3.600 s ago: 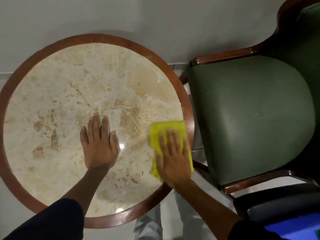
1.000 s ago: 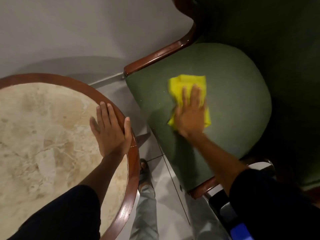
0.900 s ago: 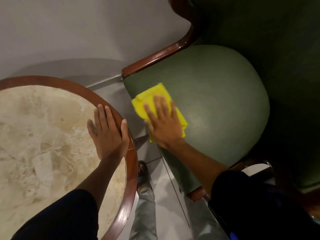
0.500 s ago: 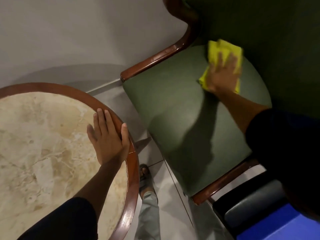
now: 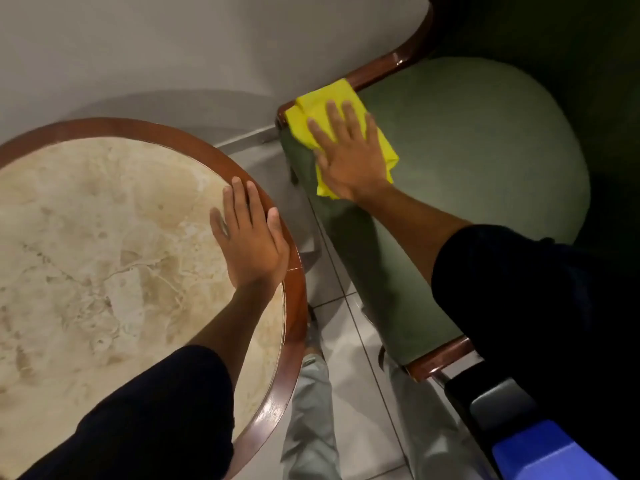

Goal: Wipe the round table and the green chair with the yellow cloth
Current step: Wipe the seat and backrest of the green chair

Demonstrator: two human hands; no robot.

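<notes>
The green chair [image 5: 478,150] stands at the right, its padded seat framed by dark wooden arms. My right hand [image 5: 349,154] presses the yellow cloth [image 5: 322,109] flat on the seat's front left corner, next to the wooden arm end. The cloth is folded and partly covered by my fingers. The round table [image 5: 104,237], marble-topped with a brown wooden rim, fills the left. My left hand [image 5: 249,237] lies flat, fingers together, on the table's right edge, across marble and rim, holding nothing.
A pale wall [image 5: 173,46] runs behind the table and chair. A narrow strip of tiled floor [image 5: 349,323] separates them, with my grey trouser leg [image 5: 308,410] and foot in it. A black and blue object [image 5: 526,434] sits at the bottom right beside the chair.
My right hand has swept the yellow cloth from the back of the seat to its front left corner. My left hand has stayed on the table rim.
</notes>
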